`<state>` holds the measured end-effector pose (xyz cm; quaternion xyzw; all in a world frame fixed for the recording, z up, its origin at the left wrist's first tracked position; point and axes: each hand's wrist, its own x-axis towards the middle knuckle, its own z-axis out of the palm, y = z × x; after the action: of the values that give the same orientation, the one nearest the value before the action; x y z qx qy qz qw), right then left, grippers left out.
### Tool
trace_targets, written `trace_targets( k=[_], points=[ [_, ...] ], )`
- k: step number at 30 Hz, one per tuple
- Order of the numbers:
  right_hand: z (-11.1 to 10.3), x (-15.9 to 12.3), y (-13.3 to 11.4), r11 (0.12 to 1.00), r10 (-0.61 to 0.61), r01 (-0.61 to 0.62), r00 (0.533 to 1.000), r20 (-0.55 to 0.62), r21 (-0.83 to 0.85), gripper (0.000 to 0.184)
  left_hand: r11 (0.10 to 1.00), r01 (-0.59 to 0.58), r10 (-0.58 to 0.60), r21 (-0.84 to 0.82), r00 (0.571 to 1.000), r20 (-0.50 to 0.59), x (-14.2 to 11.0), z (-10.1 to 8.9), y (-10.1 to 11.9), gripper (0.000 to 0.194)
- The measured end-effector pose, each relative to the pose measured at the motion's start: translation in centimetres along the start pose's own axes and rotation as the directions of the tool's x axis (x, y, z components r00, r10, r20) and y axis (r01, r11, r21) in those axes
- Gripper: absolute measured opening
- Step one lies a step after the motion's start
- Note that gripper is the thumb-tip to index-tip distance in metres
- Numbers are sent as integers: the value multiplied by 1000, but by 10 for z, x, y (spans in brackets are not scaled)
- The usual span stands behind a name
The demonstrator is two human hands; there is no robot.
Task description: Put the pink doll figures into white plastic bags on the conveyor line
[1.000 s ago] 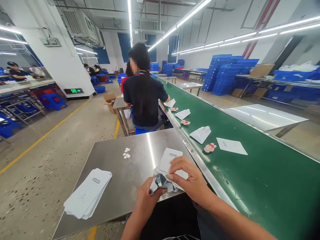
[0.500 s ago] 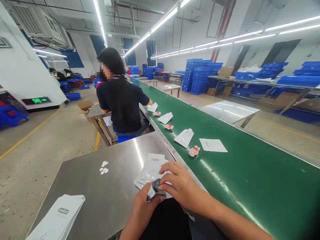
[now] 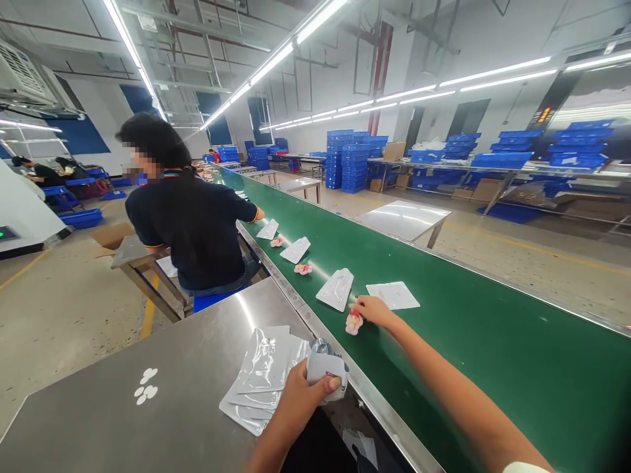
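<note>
My left hand is wrapped round a white pouch, thumb on its front; the pouch's mouth gapes and its grey inside shows. Over on the green conveyor belt, my right hand pinches a small pink toy figure at its upper end. A flat white pouch lies just beyond that hand, and a puffed white pouch lies to its left. Below my left hand, several white pouches are fanned out in a pile on the metal table.
White round stickers or discs lie on the table at left. Farther along the belt are another pink figure and more pouches. A co-worker sits ahead on the left, one arm at the belt. A metal rail edges the belt.
My right hand has left the pouch in my left hand and reached right to the pink figure on the belt. The view has turned right; the pouch stack at lower left is out of frame.
</note>
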<state>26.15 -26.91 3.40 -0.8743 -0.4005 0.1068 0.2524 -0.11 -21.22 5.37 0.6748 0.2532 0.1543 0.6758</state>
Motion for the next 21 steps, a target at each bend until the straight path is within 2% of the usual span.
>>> trace_targets(
  k=[3,5,7,9,12,16,18,21],
  points=[
    [-3,-21,-8,995,-48,51,998,-43,81,28,1000,8,-8,-9,997,72,15,17,-5,28],
    [-16,-42,-15,969,-66,98,987,-146,227,32,1000,6,-8,24,994,108,21,25,-7,27],
    [-36,-67,-23,887,-78,188,961,-265,422,35,996,-13,2,84,990,140,26,31,-7,26],
    [-55,-91,-32,813,-102,270,938,-331,516,32,990,-36,11,134,983,184,28,36,-6,24],
    [-71,-120,-39,886,-147,260,943,-298,384,26,986,-51,10,159,968,249,30,45,-6,24],
    [-67,-142,-37,956,-173,204,972,-157,212,17,985,-89,30,151,934,356,28,56,-5,23],
    [-60,-151,-33,955,-235,258,959,-159,148,15,984,-101,37,145,919,392,27,62,-5,26],
    [-57,-165,-30,896,-432,441,891,-142,43,26,986,-110,49,125,910,411,27,72,-4,27]
  ],
)
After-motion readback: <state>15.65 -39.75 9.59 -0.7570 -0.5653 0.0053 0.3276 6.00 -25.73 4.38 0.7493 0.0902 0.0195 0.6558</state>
